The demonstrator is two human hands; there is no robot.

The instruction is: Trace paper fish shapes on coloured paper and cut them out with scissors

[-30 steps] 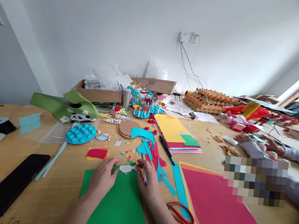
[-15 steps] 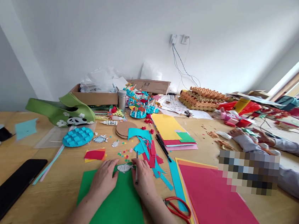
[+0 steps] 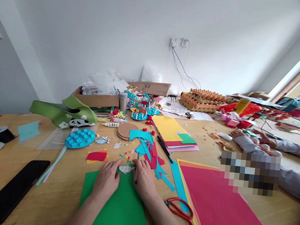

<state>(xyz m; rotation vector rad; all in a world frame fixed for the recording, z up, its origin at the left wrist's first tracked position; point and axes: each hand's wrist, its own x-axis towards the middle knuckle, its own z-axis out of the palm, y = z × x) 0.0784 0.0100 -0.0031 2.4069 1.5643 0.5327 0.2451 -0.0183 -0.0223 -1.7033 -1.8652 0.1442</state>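
A small white paper fish [image 3: 125, 169] with drawn black lines lies near the top edge of a green paper sheet [image 3: 118, 206]. My left hand [image 3: 108, 178] rests on the sheet, its index finger and thumb at the fish's left end, steadying it. My right hand [image 3: 143, 178] is at the tail end with a dark pen [image 3: 136, 172] in its fingers, the pen pointing away from me. The right fingertips are close to the tail; whether they touch it is hard to see. Red-handled scissors [image 3: 181, 210] lie beside my right forearm.
Red paper sheets [image 3: 218, 202] lie at right, paper scraps [image 3: 146, 148] and yellow paper [image 3: 168, 128] ahead. At left are a black phone [image 3: 13, 187], a blue woven paper oval [image 3: 79, 138] and a green panda bag [image 3: 66, 114]. Another person's sleeves [image 3: 253, 150] reach in at right.
The view has shifted slightly, so the table things sit a little further right. Both hands keep their places around the paper fish, and the pen now stands more upright in the picture.
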